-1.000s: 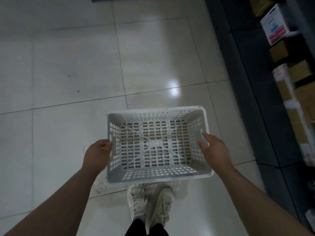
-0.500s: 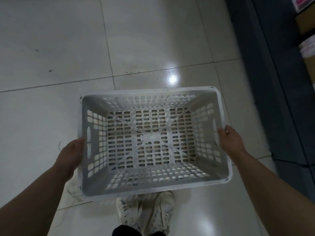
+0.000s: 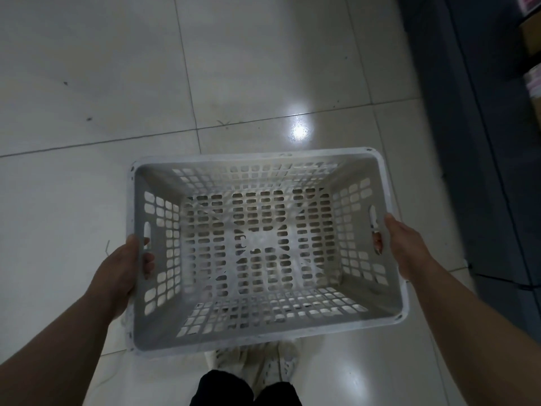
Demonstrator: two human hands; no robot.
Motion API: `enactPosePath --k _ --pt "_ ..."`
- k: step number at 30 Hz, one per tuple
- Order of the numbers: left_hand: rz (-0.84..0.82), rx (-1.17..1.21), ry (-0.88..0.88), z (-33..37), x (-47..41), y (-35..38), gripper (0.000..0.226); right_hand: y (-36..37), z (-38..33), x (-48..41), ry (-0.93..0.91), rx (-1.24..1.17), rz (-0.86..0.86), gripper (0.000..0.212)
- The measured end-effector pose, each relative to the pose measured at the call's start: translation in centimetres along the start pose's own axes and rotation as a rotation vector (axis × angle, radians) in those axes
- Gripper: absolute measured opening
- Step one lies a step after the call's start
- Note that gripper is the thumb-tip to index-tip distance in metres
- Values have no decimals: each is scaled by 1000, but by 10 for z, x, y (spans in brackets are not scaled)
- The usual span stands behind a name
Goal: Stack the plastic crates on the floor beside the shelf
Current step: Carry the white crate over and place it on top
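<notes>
A white perforated plastic crate (image 3: 263, 338) is held level in the air over the tiled floor, its open top facing me and nothing inside. My left hand (image 3: 118, 271) grips its left wall, with fingertips showing through the slot handle. My right hand (image 3: 405, 244) grips the right wall the same way, a fingertip visible in that handle hole. No other crate is in view.
The dark shelf unit (image 3: 480, 142) runs along the right edge, with cardboard boxes (image 3: 531, 39) on it. My white shoes (image 3: 257, 367) stand on the floor (image 3: 87, 83) right below the crate. A bright light reflection lies on a tile beyond the crate.
The crate has come up closer to the camera and looks larger. Both hands have spread with it along its sides, and the view has tilted further down the floor.
</notes>
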State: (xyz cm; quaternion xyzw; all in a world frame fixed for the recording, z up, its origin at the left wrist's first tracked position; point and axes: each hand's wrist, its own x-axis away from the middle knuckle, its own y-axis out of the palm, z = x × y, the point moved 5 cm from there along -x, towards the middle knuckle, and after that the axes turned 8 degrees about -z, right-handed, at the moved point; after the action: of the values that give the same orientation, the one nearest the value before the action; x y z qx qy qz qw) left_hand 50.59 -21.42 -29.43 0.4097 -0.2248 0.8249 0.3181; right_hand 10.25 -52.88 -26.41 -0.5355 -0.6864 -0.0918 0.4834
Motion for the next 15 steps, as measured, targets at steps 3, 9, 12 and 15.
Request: enactPosePath --k 3,9,12,15 --pt "27 26 9 8 27 -14 42 -2 -17 22 -12 -13 -14 43" --pt "88 83 19 43 106 -51 39 -4 -73 87 -58 -14 -126 42" --pt "116 122 26 66 154 -70 40 -8 -110 125 -88 -53 -185 38" --pt "143 180 44 88 208 -91 41 -12 -153 165 -129 -35 -250 35"
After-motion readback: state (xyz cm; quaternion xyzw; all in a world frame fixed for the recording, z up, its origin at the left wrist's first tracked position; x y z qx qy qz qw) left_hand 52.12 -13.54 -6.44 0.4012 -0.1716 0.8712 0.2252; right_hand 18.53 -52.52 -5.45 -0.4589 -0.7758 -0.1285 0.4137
